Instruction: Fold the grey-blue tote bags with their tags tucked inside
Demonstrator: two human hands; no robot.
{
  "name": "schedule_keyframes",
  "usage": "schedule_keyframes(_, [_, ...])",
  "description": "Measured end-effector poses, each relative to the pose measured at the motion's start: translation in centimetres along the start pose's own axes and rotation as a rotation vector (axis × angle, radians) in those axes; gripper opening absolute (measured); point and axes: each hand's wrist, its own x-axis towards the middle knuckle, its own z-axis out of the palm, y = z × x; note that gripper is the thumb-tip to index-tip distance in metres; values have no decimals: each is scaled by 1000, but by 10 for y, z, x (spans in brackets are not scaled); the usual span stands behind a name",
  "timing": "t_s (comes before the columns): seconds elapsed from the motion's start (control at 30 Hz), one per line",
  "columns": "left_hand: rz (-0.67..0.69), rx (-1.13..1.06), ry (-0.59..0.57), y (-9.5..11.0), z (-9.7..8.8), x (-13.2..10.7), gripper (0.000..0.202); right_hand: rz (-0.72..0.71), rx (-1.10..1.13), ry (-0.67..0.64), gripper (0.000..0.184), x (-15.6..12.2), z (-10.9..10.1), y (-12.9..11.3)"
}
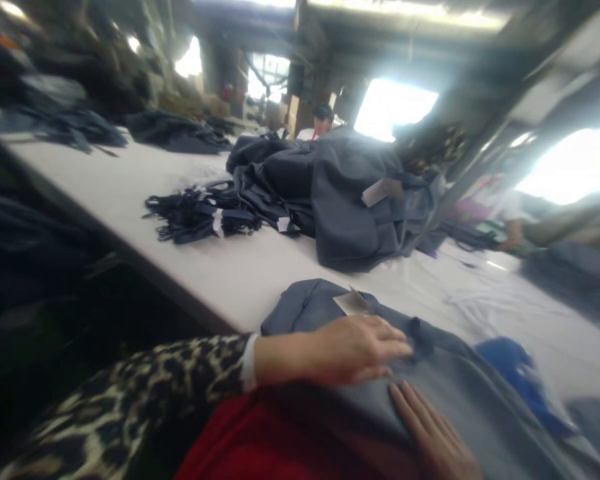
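On the white table (200, 273): one grey garment (460, 380), its type unclear through blur, beneath left hand (355, 347) and right hand (435, 433), long axis running far left to near right. Both hands flat, nothing visibly gripped; left nearer the paper tag (351, 303).

Glare from windows (395, 108) and ceiling lights (405, 9) hazes a dim, blurred, edge-stretched view.

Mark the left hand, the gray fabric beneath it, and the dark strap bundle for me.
Left hand (353, 350), head view: back of the hand.
Gray fabric (465, 383), head view: its upper surface.
Dark strap bundle (193, 219), head view: its middle.
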Motion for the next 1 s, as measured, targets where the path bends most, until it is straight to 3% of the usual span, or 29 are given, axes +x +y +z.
schedule_keyframes(0.1, [-79, 105, -320, -42, 25, 60, 60, 1, -22, -10, 85, -6, 9, 1])
schedule_keyframes(0.17, [-130, 139, -415, -61, 55, 87, 53, 8, -30, -4, 83, -8, 12, 2])
schedule_keyframes(0.27, [-94, 125, -505, -68, 90, 100, 20, 54, -9, 5, 76, -4, 12, 2])
schedule_keyframes(0.33, [-27, 89, -545, -66, 101, 95, 14, 98, 9, -22, 72, 3, 10, 2])
schedule_keyframes(0.5, [56, 21, -574, -68, 107, 82, 17, 91, 93, -268, 85, 26, 2, 12])
schedule_keyframes(0.67, [61, -27, -560, -76, 112, 81, 12, 62, 221, -404, 82, 46, 0, 22])
schedule_keyframes(0.87, [8, -138, -523, -81, 111, 80, 12, 61, 196, -372, 87, 62, -1, 20])
schedule_keyframes(1.0, [-73, -235, -394, -87, 87, 86, 30, 97, 79, -344, 82, 75, 2, 20])
